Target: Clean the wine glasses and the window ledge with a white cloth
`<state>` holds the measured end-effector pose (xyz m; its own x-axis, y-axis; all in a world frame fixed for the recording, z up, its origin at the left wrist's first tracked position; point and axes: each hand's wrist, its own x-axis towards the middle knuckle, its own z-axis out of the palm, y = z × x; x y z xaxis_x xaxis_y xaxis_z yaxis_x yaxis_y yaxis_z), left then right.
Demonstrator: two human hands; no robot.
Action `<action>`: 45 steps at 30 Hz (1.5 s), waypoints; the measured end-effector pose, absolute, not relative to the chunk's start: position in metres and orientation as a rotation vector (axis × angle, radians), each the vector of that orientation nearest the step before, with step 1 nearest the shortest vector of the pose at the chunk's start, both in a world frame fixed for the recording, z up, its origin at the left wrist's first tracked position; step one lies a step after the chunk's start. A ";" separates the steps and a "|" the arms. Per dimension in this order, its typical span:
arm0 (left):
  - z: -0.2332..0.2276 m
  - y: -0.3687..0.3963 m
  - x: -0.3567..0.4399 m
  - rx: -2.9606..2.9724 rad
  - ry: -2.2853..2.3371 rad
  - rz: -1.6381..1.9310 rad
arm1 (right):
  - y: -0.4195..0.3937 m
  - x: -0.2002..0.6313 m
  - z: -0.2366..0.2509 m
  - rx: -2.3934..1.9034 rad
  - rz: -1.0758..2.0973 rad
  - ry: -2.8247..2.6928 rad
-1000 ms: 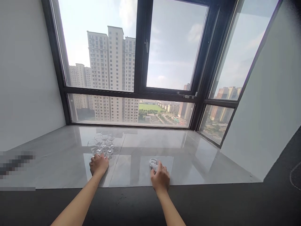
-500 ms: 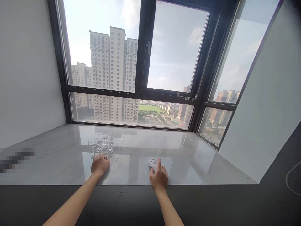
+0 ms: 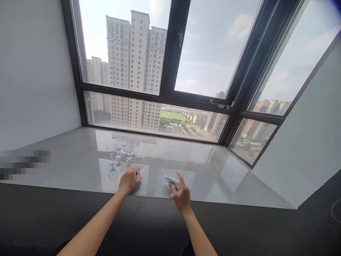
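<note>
Your left hand (image 3: 129,180) now grips one wine glass (image 3: 139,164) by its stem, drawn away from the cluster (image 3: 119,151) (upright); your right hand (image 3: 182,193) clutches the white cloth (image 3: 168,179).

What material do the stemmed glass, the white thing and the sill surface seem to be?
Stemmed glass in the left hand: clear glass, see-through. White cloth under the right hand: soft fabric, crumpled. Sill: polished grey stone or tile, mirror-like reflections.
</note>
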<state>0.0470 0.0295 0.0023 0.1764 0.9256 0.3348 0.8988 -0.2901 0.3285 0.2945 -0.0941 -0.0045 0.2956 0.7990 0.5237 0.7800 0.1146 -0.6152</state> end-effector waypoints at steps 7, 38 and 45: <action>0.002 0.029 0.046 2.363 1.858 0.755 | -0.132 0.256 0.036 -1.336 0.151 -1.456; 0.004 0.025 0.045 2.409 1.833 0.743 | -0.124 0.214 0.062 -1.239 0.270 -1.412; 0.005 0.024 0.046 2.379 1.847 0.732 | -0.126 0.212 0.064 -1.246 0.246 -1.431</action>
